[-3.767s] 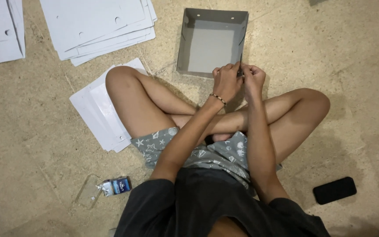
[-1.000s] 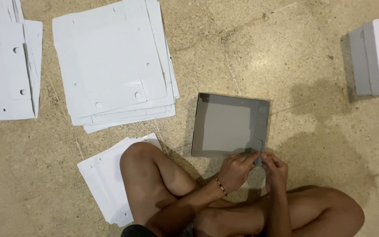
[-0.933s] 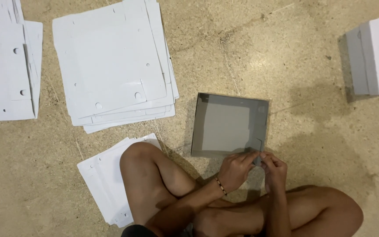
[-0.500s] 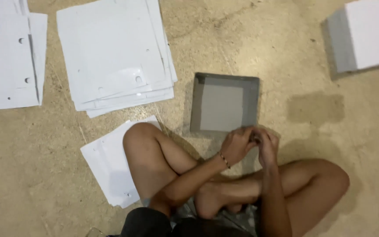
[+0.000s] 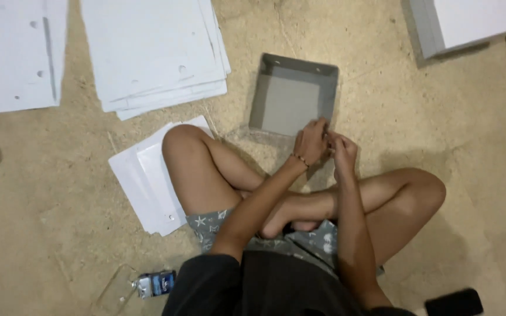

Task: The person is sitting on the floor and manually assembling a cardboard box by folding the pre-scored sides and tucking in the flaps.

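- left hand (image 5: 310, 140) and right hand (image 5: 342, 151) meet at the near right corner of a shallow grey box tray (image 5: 293, 96), fingers curled in and pinching at that corner; whatever small piece sits between the fingertips is too small to tell.
- the box tray lies open side up on the floor (image 5: 393, 134), just ahead of the crossed legs, its near edge touching the hands, its far edge pointing away from the person.
- step in hand, as judged: working the near right corner of the tray, likely folding or locking a flap there. the other three corners look already upright.
- next move would call for a firm pinch with both hands on that corner while the tray is kept from sliding on the floor; little room, since the hands crowd each other.
- around: a stack of white flat sheets (image 5: 153, 50) up and left, another stack (image 5: 13, 52) at far left, a smaller pile (image 5: 147, 181) partly under the left knee, a finished white box (image 5: 469, 23) at top right.
- a small clear bottle (image 5: 139, 287) lies by the left hip; a dark phone (image 5: 453, 302) by the right.
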